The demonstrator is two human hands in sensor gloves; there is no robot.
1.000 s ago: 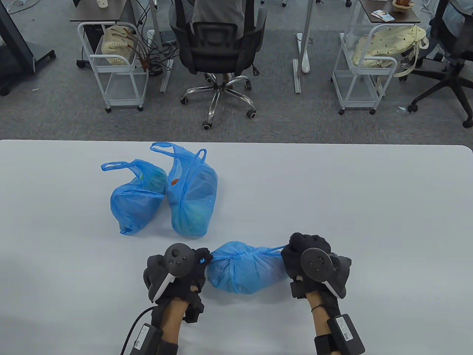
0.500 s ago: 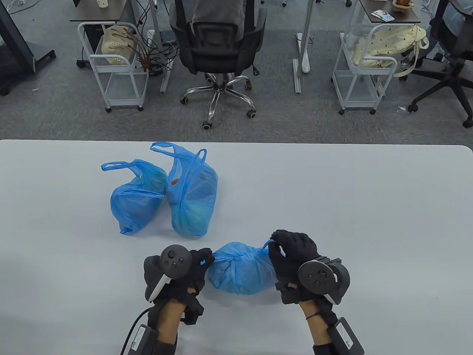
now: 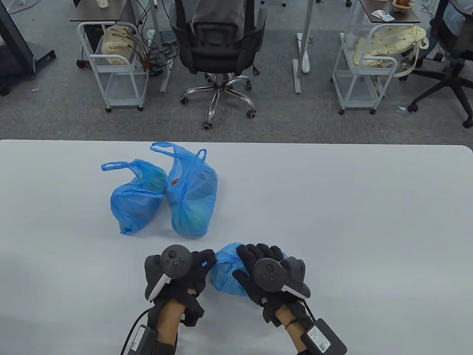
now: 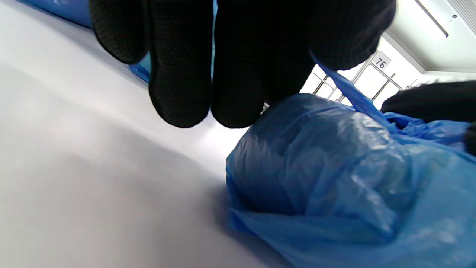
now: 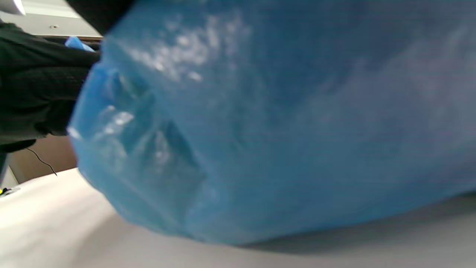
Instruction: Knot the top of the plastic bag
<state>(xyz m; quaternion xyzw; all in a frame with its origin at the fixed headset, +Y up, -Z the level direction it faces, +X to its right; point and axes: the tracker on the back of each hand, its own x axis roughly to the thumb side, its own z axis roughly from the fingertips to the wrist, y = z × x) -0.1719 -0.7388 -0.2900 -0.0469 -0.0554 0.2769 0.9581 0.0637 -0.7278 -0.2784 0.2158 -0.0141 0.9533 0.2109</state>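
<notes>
The blue bag (image 3: 225, 271) is sitting at the table's (image 3: 369, 222) near edge between your hands. Your left hand (image 3: 177, 273) is pinching its handle strand tight; your right hand (image 3: 268, 273) is resting spread over its top.

blue plastic bags (image 3: 225, 271), black gloved hands (image 3: 184, 273), white table (image 3: 351, 207)

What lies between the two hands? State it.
The near blue bag: in the table view, the left hand pinches its handle, and the right hand rests on top.
</notes>
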